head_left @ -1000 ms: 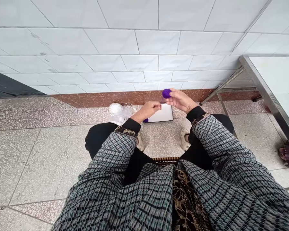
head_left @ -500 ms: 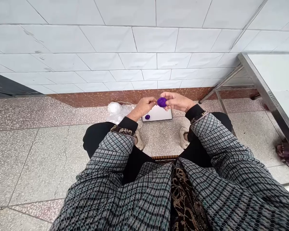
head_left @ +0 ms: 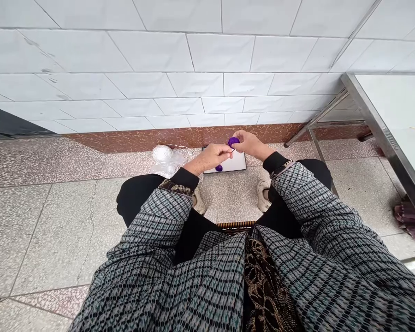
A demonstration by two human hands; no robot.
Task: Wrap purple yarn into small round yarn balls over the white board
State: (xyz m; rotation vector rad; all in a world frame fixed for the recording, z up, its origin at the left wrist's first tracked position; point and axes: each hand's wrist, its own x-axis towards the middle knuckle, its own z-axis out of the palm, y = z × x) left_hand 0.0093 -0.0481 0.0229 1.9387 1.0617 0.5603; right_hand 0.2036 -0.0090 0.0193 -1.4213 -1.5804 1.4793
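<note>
Sleeves (head_left: 159, 221) of a checked coat reached forward between black-clad knees (head_left: 133, 198), which were spread wide, likely to give the hands room. The right hand (head_left: 251, 144) held a purple yarn ball (head_left: 233, 141) with its fingers closed on one side, presumably to steady it while leaving the other side exposed. Just beside it, the left hand (head_left: 209, 157) was pinched closed, apparently on a purple strand (head_left: 233, 150), though the thread was too fine to trace fully. Below the hands, a dark-edged white panel (head_left: 240, 162) lay on the floor and carried a small purple bundle (head_left: 219, 168), probably to keep it off the ground. Left of that, a white yarn ball (head_left: 161, 153) sat by clear plastic (head_left: 169, 168), near the tiled wall (head_left: 207, 85).
</note>
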